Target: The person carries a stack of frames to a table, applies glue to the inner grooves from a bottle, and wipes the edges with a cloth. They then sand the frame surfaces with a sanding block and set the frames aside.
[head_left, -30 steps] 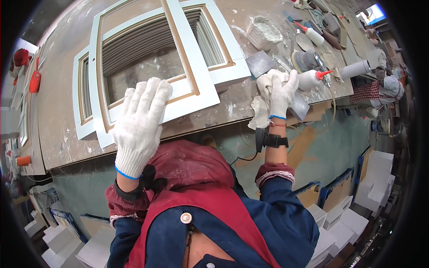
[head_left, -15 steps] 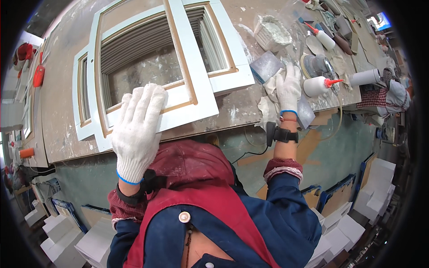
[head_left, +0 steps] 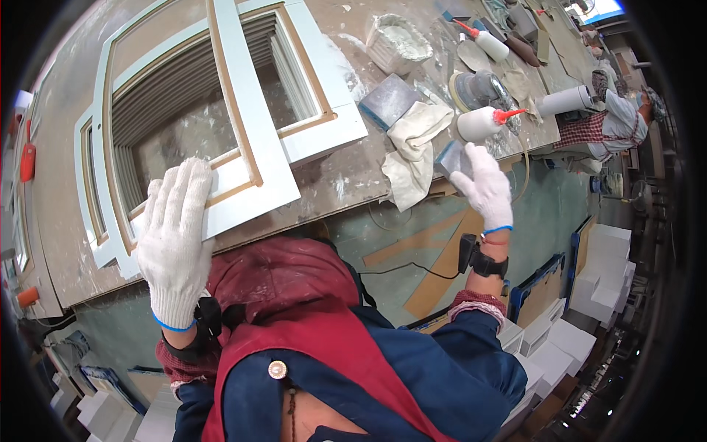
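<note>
My left hand (head_left: 177, 232), in a white knit glove, lies flat with fingers stretched over the lower rail of a pale painted panel frame (head_left: 258, 205). This frame, with brown inner edging, rests slantwise on similar stacked frames. My right hand (head_left: 487, 184), gloved too, is at the table's front edge, its thumb and fingers around a grey-blue sanding block (head_left: 451, 158). The fingers partly hide the block. Left of it a crumpled cream cloth (head_left: 412, 151) hangs over the edge, and a second grey sanding block (head_left: 389, 101) lies behind the cloth.
A round sander (head_left: 479, 90) and a white glue bottle with red nozzle (head_left: 480, 124) lie beyond my right hand. Farther back are a putty-filled tub (head_left: 398, 44) and another bottle (head_left: 492, 46). A co-worker (head_left: 617, 121) stands at the right; white stacked pieces (head_left: 600, 269) are on the floor.
My right hand has moved off the cloth, toward me and right, and has taken hold of the near sanding block. My left hand stays on the frame while the view has shifted.
</note>
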Motion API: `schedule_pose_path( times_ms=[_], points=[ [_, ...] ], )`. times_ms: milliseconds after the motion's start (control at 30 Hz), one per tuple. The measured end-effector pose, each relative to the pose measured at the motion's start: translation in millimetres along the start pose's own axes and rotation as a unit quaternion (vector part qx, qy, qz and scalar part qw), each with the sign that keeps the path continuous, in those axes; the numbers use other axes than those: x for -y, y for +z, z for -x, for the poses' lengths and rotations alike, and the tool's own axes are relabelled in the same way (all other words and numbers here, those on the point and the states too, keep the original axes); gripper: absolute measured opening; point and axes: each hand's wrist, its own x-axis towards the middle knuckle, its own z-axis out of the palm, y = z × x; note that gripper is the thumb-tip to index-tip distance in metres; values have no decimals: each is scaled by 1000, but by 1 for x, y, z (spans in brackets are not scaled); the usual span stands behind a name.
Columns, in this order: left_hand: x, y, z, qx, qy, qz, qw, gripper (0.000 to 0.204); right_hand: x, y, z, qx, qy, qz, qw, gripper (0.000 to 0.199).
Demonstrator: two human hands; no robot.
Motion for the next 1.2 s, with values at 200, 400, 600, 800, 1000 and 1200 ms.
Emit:
schedule_pose_path(
  times_ms=[200, 400, 600, 800, 1000, 1200],
  points=[
    [3, -11, -6, 28, -22, 22, 999, 83, 5, 34, -9, -20, 44, 63, 997, 83],
    [-1, -2, -10, -2, -16, 20, 1000, 76, 27, -8, 7, -52, 140, -118, 982, 89],
    [-28, 5, -40, 40, -45, 29, 998, 78, 150, -91, 32, -193, -124, -334, 914, 76],
    [-36, 23, -44, -43, 14, 34, 998, 74, 201, -89, -8, -296, -148, -197, 923, 67],
    [-37, 26, -42, -74, 9, 10, 997, 68, 255, -74, -4, -300, -109, 33, 947, 58],
    [-34, 30, -45, -126, 8, -2, 992, 52, 215, -64, -64, -242, -9, 59, 968, 44]
  ],
)
